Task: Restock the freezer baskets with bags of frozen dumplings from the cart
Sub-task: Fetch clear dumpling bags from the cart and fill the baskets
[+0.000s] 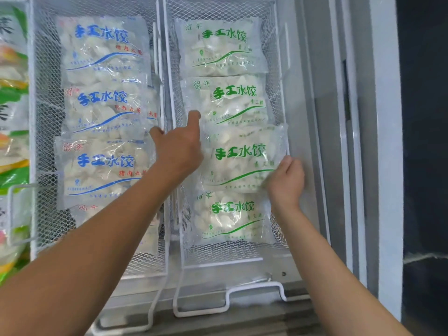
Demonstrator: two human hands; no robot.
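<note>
Since there is only the head view, I read everything from it. I have both hands on the third green bag [242, 158] in the right basket [218, 261], one at each side, which looks like the way to square it into the row. My left hand [179, 146] lies against the bag's left edge with the forefinger stretched up toward the second green bag [230, 100] and the thumb spread toward the wire divider; the other fingers go behind the plastic, so I cannot tell whether they pinch it or only press. My right hand [287, 178] has its fingers curled round the bag's right edge, thumb on top, grasping it beside the basket wall.

The bags overlap like shingles, each lower one over the foot of the one above, I judge so that every label stays readable. Green-print bags fill the right basket: the top green bag [223, 47], then the second, the held one, and the bottom green bag [230, 217]. Blue bags [104, 100] keep to the left basket [46, 117], so flavours seem sorted by basket.

My left forearm covers the lowest part of the blue stack, so I cannot count it. The other packs [12, 93] at the far left are cut off by the frame. The cart is not in sight. The small print on the bags is too blurred to read.
</note>
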